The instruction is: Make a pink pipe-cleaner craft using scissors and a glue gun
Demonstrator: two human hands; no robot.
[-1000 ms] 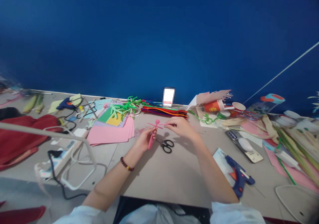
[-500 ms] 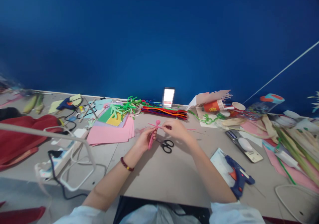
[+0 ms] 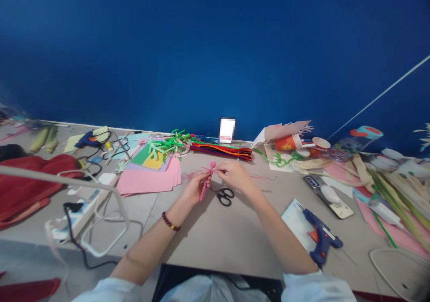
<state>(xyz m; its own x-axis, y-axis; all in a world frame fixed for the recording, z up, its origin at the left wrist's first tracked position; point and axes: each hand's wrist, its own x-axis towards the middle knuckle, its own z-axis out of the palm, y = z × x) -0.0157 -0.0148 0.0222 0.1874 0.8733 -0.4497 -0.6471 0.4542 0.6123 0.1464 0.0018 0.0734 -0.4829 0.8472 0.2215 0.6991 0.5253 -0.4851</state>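
My left hand (image 3: 194, 187) is closed round the body of a small pink pipe-cleaner figure (image 3: 205, 182) with a round head, held upright above the table. My right hand (image 3: 236, 175) pinches a thin pink pipe cleaner (image 3: 258, 177) just right of the figure's head, and its loose end trails off to the right. Black scissors (image 3: 225, 196) lie on the table right under both hands.
A stack of coloured paper (image 3: 151, 173) and green pipe-cleaner shapes (image 3: 168, 144) lie at left, a bundle of pipe cleaners (image 3: 221, 150) behind. A blue glue gun (image 3: 320, 239) rests at right, a phone (image 3: 327, 195) beyond it. A power strip (image 3: 79, 212) and cables sit at left.
My right hand has drawn in leftward toward the figure's head, taking the pink pipe cleaner with it. My left hand and the figure stay where they were.
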